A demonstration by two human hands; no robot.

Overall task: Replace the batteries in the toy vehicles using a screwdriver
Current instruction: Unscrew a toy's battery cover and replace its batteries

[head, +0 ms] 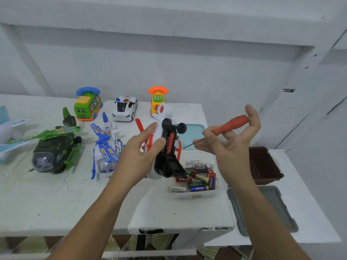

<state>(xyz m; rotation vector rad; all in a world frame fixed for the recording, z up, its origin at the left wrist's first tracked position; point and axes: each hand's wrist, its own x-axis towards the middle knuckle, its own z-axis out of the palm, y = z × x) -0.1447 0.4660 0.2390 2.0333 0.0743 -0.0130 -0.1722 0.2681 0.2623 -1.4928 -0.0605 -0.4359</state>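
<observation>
Left hand (139, 152) clamped round white toy helicopter (165, 126), belly up, red battery (170, 143) showing, right hand (231, 143) just beside, pinching red screwdriver (231, 122), shaft half hidden by fingers (208, 134), loose batteries (199, 178) below, labels blurred

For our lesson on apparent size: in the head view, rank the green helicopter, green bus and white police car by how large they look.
1. green helicopter: clearly largest, and nearest the camera.
2. green bus and white police car: near alike, too close to rank; both stand farther back.
</observation>
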